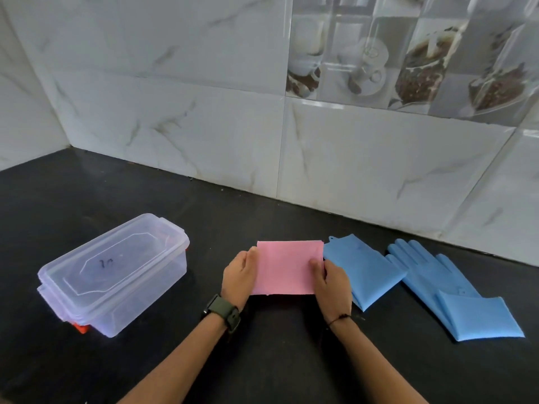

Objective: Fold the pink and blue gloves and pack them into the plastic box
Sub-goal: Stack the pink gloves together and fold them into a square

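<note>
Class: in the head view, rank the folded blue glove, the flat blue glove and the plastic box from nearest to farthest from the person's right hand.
From the right hand:
1. Folded blue glove, touching its right side.
2. Flat blue glove, further right.
3. Plastic box, far left, beyond the left hand.

Surface: black counter | 9 o'clock: closed plastic box | centre: folded pink glove | 3 o'clock: two blue gloves

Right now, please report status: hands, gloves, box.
Both hands, left and right, pinching folded pink glove. Blue gloves unpacked beside it. Plastic box lid on.
</note>
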Action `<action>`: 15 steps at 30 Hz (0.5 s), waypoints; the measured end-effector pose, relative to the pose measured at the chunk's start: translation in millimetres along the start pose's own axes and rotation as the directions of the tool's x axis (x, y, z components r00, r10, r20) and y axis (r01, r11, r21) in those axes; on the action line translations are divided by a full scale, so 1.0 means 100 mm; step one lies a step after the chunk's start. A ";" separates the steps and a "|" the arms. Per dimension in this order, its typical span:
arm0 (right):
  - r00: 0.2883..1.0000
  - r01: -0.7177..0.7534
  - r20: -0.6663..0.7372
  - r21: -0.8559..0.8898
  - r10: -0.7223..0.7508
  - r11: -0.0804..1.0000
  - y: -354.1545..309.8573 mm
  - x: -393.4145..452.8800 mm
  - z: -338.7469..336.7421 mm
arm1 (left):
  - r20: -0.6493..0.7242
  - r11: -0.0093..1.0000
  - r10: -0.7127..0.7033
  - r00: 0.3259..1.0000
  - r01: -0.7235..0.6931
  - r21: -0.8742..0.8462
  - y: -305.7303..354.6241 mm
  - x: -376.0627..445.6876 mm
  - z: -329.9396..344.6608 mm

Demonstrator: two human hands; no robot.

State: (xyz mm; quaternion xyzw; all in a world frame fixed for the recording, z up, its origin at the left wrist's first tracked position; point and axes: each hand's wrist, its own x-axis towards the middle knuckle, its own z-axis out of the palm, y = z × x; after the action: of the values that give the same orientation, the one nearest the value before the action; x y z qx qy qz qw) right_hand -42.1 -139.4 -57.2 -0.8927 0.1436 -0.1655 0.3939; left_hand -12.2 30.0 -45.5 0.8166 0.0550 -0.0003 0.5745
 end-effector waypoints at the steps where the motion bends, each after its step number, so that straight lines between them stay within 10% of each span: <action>1: 0.997 -0.070 -0.013 -0.033 0.070 0.997 -0.02 0.07 0.04 | 0.005 0.988 0.041 0.999 -0.041 0.151 0.03 0.04 0.03; 4: 0.980 -0.198 -0.040 -0.228 0.193 0.953 -0.03 0.17 0.12 | 0.049 0.856 0.039 0.998 -0.058 0.514 0.09 0.15 0.13; 15: 0.956 -0.266 -0.002 -0.424 0.293 0.866 -0.15 0.22 0.25 | -0.002 0.628 -0.124 0.992 0.080 0.775 0.11 0.18 0.34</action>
State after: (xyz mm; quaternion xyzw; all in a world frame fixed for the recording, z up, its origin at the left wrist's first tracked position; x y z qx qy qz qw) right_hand -9.8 -122.0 -58.1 -0.9308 0.2909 -0.0440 0.2169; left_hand 8.9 -3.8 -48.3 0.9791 0.0807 -0.0773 0.1701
